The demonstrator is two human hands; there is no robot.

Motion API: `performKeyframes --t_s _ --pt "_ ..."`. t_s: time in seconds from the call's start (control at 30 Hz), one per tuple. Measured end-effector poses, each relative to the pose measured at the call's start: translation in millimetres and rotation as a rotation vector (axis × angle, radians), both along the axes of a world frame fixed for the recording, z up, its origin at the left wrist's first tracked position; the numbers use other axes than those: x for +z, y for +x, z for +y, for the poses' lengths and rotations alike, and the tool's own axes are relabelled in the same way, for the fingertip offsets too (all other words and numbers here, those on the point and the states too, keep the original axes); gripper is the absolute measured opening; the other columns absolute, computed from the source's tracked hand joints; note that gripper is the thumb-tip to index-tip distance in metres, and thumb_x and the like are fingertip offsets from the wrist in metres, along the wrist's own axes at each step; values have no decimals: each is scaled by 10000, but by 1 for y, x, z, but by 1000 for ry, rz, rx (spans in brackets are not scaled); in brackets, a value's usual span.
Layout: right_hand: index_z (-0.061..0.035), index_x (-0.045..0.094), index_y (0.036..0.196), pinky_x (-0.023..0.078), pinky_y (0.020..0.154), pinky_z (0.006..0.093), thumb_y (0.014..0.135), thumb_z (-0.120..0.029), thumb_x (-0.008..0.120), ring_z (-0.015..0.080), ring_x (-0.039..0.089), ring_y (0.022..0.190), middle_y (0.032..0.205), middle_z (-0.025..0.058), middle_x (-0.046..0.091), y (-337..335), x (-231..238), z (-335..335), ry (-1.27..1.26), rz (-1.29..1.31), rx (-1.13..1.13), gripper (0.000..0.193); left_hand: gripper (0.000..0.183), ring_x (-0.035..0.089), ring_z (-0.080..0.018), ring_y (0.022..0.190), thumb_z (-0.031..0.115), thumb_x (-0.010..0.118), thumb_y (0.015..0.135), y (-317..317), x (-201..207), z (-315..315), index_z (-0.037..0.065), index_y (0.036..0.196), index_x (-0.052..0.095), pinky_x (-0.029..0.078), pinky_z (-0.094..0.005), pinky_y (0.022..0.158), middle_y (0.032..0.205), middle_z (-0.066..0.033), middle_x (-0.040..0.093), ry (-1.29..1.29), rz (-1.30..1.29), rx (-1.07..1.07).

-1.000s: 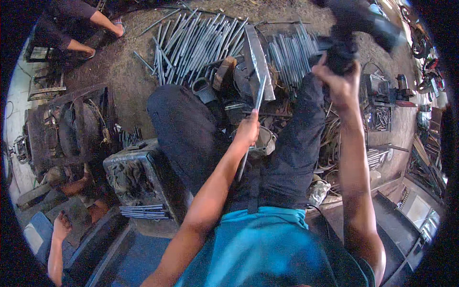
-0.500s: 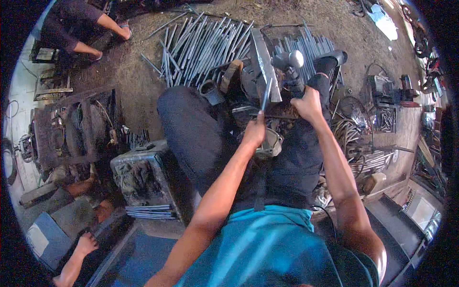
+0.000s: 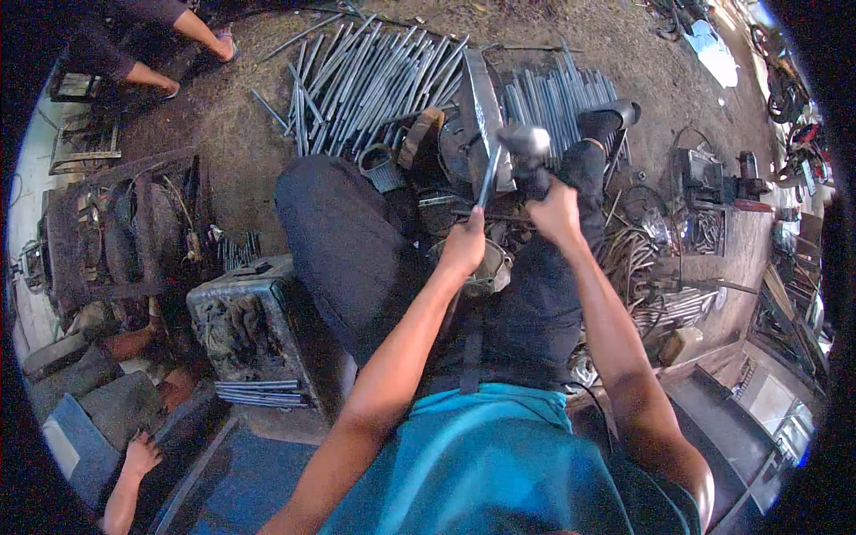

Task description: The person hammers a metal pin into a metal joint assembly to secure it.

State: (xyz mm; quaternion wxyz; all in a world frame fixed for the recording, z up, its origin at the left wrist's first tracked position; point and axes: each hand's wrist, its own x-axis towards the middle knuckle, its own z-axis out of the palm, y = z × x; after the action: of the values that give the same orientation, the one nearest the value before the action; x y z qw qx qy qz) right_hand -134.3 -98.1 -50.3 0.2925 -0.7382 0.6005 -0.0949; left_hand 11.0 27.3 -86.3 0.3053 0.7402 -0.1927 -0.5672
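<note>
My left hand [image 3: 464,248] is closed around one end of a thin metal rod [image 3: 488,181]. The rod's far end rests against or just over a long steel bar [image 3: 486,102] that stands between my knees. In my right hand [image 3: 555,212] is a hammer [image 3: 526,140], its fingers wrapped round the dark handle. The rounded metal head is blurred and sits close to the rod's far end; whether it touches cannot be made out.
A large heap of metal rods [image 3: 379,89] lies beyond my knees, with another bundle [image 3: 563,98] by my foot. At left stands a worn box [image 3: 245,330] with several rods on it. Other people's legs [image 3: 201,34] and a hand [image 3: 143,453] show at the left.
The hammer head has come down and left toward the rod's end, along with my right hand. My left hand keeps its hold, and the whole view has shifted slightly.
</note>
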Motion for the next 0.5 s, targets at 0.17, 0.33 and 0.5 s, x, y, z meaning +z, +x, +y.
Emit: performKeyframes --t_s 0.17,0.33,0.5 --pt "83 628 944 490 766 436 621 -164 650 383 646 827 829 269 649 -11 -1 -11 95 4 -67 407 841 471 -487 1151 620 296 916 -3 21 2 -161 995 595 380 -472 952 1077 -403 537 160 -71 -93" --pt "73 624 843 497 657 386 611 -160 689 276 626 661 707 152 642 -1 91 -38 3 -395 14 335 625 356 -98 361 672 355 891 1 8 5 112 633 461 268 -265 350 483 23 392 99 252 77" --pt "-6 507 855 409 500 264 704 85 581 136 505 549 687 70 539 34 189 -29 -234 -861 226 191 619 325 -90 351 675 371 884 8 11 6 116 630 450 256 -270 343 481 37 370 139 264 121"
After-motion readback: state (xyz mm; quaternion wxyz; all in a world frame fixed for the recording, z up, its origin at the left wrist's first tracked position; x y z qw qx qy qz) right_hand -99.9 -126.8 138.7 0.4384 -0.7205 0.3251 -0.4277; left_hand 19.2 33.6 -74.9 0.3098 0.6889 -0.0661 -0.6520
